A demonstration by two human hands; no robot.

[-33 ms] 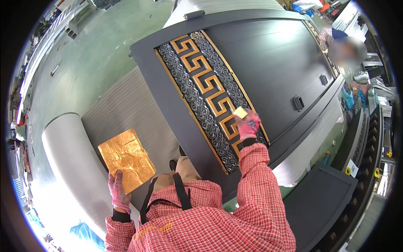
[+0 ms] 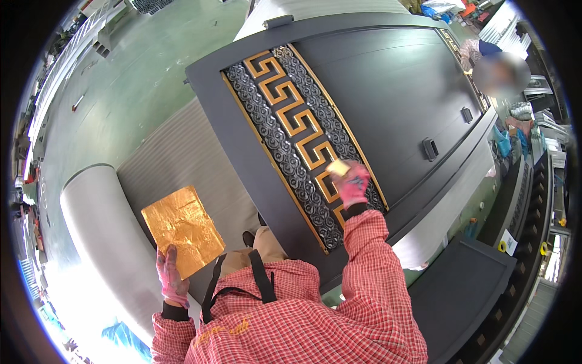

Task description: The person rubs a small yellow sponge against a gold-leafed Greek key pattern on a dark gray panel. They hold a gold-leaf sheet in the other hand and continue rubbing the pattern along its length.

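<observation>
Glare whitens the lower left, soft sheen lights the dark panel [image 2: 379, 97], and edges bend.

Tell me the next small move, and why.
Perhaps ease the yellow block in the right hand a little along the gold key-pattern band: the block is at that band, which extends on either side, and the left hand holds the gold sheet apart from the dark panel.

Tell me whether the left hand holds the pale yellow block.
No, the left hand holds a gold foil-like sheet, while the right hand holds the pale yellow block.
</observation>
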